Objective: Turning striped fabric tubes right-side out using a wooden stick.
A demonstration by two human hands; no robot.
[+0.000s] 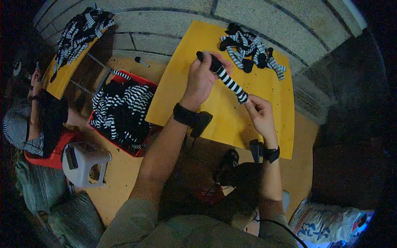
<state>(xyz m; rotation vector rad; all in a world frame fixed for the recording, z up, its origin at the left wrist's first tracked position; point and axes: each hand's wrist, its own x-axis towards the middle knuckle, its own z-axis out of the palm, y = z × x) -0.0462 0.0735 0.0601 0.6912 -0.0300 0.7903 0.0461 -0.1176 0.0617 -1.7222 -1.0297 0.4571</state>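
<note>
The left hand (200, 79) grips a striped sock (232, 85) above the worktop (175, 76); the right hand (261, 115) seemingly pinches its end.

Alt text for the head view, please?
Left hand and right hand hold a black-and-white striped knitted tube near both ends above a yellow tabletop. Similar pieces lie piled at its far side; more fill a red rectangular crate at left.

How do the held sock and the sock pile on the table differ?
The held sock is a single piece pulled out straight; the sock pile is many socks, bent and tangled. The held sock is raised between left hand and right hand; the sock pile lies on the yellow table. Both have black and pale stripes.
</note>
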